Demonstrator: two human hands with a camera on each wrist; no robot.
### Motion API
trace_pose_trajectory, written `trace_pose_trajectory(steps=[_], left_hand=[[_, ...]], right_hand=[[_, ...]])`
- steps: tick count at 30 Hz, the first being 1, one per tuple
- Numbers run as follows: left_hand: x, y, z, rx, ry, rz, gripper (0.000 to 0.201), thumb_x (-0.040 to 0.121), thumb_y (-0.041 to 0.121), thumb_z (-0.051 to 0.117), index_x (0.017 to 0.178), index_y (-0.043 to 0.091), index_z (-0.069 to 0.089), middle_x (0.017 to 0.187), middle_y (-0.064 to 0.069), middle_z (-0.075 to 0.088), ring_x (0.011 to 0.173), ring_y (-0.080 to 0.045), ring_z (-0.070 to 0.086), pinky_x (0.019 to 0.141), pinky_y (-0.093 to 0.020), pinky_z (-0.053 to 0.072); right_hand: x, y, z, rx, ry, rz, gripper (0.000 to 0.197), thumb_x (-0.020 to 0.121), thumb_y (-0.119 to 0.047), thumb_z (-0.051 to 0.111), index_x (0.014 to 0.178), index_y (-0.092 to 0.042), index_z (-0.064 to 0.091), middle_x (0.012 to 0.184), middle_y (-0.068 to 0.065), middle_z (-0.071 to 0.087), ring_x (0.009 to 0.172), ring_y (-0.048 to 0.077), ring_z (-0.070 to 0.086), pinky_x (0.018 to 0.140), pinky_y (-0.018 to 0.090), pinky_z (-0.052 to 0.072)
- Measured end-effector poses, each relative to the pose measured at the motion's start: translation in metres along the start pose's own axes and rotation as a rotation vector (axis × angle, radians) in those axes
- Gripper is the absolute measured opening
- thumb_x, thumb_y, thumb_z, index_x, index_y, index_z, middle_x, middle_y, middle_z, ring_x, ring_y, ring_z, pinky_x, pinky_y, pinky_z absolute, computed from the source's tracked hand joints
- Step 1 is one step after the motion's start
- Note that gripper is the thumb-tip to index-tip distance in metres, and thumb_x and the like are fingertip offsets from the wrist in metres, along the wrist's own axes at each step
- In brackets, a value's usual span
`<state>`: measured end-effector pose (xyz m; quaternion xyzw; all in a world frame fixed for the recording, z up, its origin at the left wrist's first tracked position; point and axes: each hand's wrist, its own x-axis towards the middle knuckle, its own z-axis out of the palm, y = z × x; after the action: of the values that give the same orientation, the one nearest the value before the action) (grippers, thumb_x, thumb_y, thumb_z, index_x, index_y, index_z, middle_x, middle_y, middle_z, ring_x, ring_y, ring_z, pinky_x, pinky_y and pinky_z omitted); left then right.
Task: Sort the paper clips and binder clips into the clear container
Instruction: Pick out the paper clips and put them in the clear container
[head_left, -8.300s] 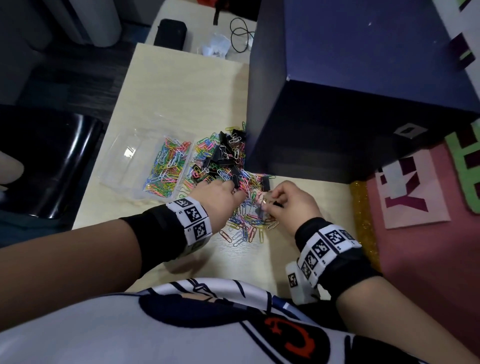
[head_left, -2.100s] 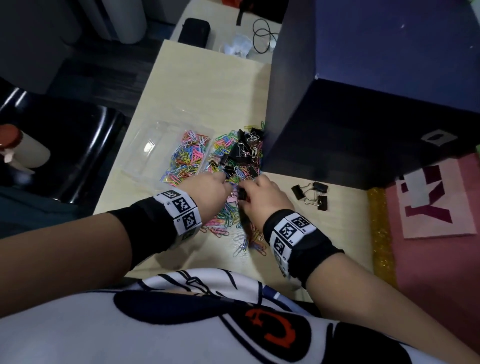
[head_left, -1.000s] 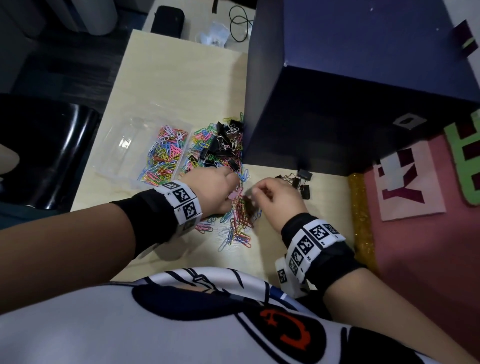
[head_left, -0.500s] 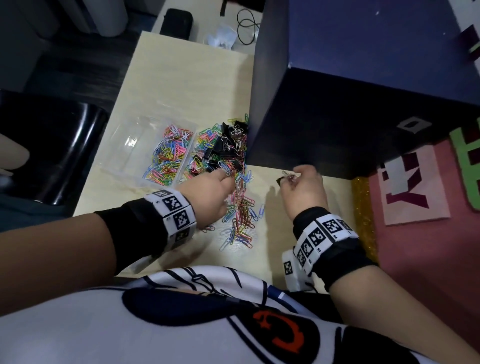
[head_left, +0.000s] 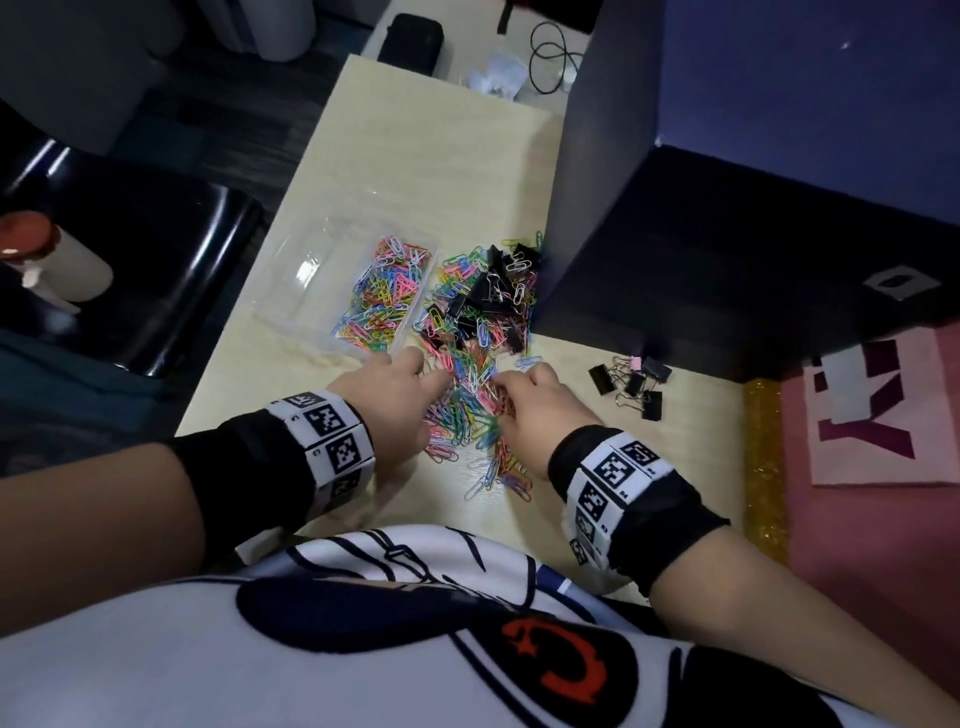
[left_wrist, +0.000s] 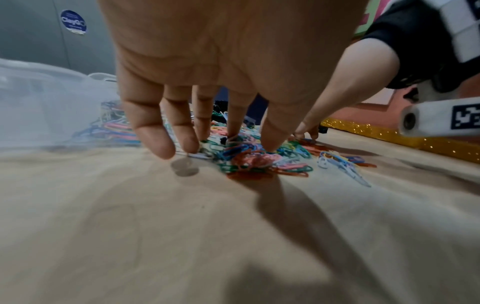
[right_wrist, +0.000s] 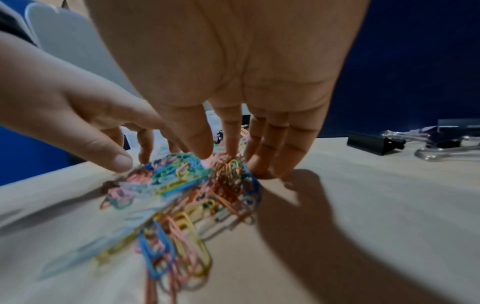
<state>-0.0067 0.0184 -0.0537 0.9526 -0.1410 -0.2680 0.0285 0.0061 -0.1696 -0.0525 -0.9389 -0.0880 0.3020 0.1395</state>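
Observation:
A loose pile of coloured paper clips (head_left: 467, 415) lies on the wooden table between my hands. My left hand (head_left: 434, 376) rests straight fingers (left_wrist: 235, 127) on the pile's left side. My right hand (head_left: 501, 387) touches the right side with its fingertips (right_wrist: 259, 164) extended, gripping nothing. The clear container (head_left: 311, 275) stands to the far left, with paper clips (head_left: 387, 293) in its right compartment. Black binder clips (head_left: 493, 301) sit mixed with more paper clips beyond my hands. A small group of binder clips (head_left: 634, 384) lies apart on the right.
A large dark blue box (head_left: 753, 208) stands close behind and to the right of the pile. A glittery gold strip (head_left: 761, 457) and pink mat (head_left: 857, 519) border the table on the right. A black chair (head_left: 156, 270) is on the left.
My right hand has come back left from the separate binder clip group to the paper clip pile. The left hand has stayed on the pile.

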Motion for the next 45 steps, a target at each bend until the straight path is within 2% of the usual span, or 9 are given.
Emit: trace_pose_trajectory(steps=[5, 9, 13, 18, 21, 28, 37, 41, 45], left_hand=[[0.005, -0.004, -0.001, -0.042, 0.036, -0.012, 0.054, 0.089, 0.027, 0.046, 0.14, 0.018, 0.03, 0.129, -0.013, 0.039, 0.113, -0.033, 0.046, 0.094, -0.047, 0.046], [0.006, -0.001, 0.001, -0.003, 0.013, 0.021, 0.053, 0.087, 0.033, 0.049, 0.137, 0.022, 0.035, 0.128, -0.012, 0.038, 0.113, -0.033, 0.042, 0.093, -0.048, 0.046], [0.006, 0.001, 0.002, -0.025, 0.035, 0.065, 0.051, 0.086, 0.03, 0.052, 0.134, 0.018, 0.038, 0.126, -0.011, 0.039, 0.112, -0.032, 0.044, 0.094, -0.046, 0.045], [0.017, -0.005, -0.002, -0.004, 0.048, 0.041, 0.033, 0.091, 0.012, 0.044, 0.124, 0.01, 0.046, 0.114, -0.014, 0.046, 0.099, -0.033, 0.054, 0.086, -0.046, 0.049], [0.02, -0.004, -0.006, 0.079, 0.017, 0.068, 0.026, 0.092, 0.015, 0.047, 0.118, 0.01, 0.049, 0.109, -0.014, 0.048, 0.093, -0.033, 0.057, 0.079, -0.046, 0.052], [0.026, 0.0, -0.006, 0.175, 0.046, 0.209, 0.032, 0.094, 0.017, 0.047, 0.125, 0.02, 0.047, 0.11, -0.008, 0.049, 0.098, -0.03, 0.054, 0.077, -0.043, 0.053], [0.032, 0.009, -0.014, 0.2, -0.023, 0.143, 0.032, 0.09, 0.018, 0.05, 0.121, 0.013, 0.044, 0.108, -0.013, 0.05, 0.092, -0.033, 0.058, 0.067, -0.039, 0.052], [0.031, 0.01, -0.018, 0.185, -0.028, 0.115, 0.032, 0.09, 0.007, 0.049, 0.12, 0.017, 0.044, 0.104, -0.012, 0.043, 0.076, -0.028, 0.052, 0.061, -0.037, 0.049], [0.032, 0.013, -0.021, 0.246, -0.016, 0.14, 0.029, 0.088, 0.005, 0.049, 0.116, 0.012, 0.043, 0.101, -0.013, 0.047, 0.079, -0.031, 0.058, 0.063, -0.04, 0.051]], right_hand=[[0.005, 0.001, -0.008, 0.042, 0.122, 0.038, 0.04, 0.096, -0.022, 0.041, 0.137, -0.022, 0.041, 0.133, 0.007, 0.037, 0.121, 0.027, 0.043, 0.101, 0.035, 0.04], [0.004, 0.001, -0.001, -0.019, 0.065, 0.02, 0.047, 0.094, -0.013, 0.038, 0.14, -0.025, 0.038, 0.136, 0.004, 0.034, 0.127, 0.025, 0.035, 0.105, 0.038, 0.037], [0.006, 0.003, -0.004, 0.006, 0.097, 0.042, 0.038, 0.093, -0.014, 0.041, 0.13, -0.024, 0.047, 0.131, 0.004, 0.038, 0.122, 0.025, 0.042, 0.101, 0.036, 0.04], [0.015, 0.003, -0.012, -0.031, 0.16, 0.012, 0.056, 0.09, -0.01, 0.044, 0.142, -0.031, 0.034, 0.128, 0.003, 0.038, 0.118, 0.026, 0.042, 0.096, 0.037, 0.044], [0.018, 0.004, -0.013, -0.085, 0.13, 0.041, 0.061, 0.089, -0.007, 0.044, 0.143, -0.033, 0.032, 0.124, 0.004, 0.038, 0.117, 0.027, 0.042, 0.093, 0.038, 0.045], [0.012, 0.01, -0.013, -0.066, 0.204, 0.128, 0.043, 0.091, -0.014, 0.044, 0.134, -0.021, 0.041, 0.128, 0.008, 0.038, 0.118, 0.029, 0.043, 0.095, 0.04, 0.044], [0.003, 0.019, -0.015, 0.031, 0.182, 0.162, 0.043, 0.09, -0.021, 0.052, 0.132, -0.022, 0.045, 0.13, 0.005, 0.038, 0.12, 0.026, 0.043, 0.098, 0.039, 0.043], [0.003, 0.021, -0.015, 0.057, 0.198, 0.165, 0.039, 0.09, -0.018, 0.049, 0.129, -0.023, 0.047, 0.129, 0.004, 0.04, 0.12, 0.025, 0.044, 0.096, 0.037, 0.043], [0.003, 0.019, -0.014, 0.066, 0.197, 0.168, 0.036, 0.09, -0.02, 0.049, 0.126, -0.023, 0.048, 0.128, 0.004, 0.041, 0.119, 0.025, 0.044, 0.096, 0.038, 0.043]])
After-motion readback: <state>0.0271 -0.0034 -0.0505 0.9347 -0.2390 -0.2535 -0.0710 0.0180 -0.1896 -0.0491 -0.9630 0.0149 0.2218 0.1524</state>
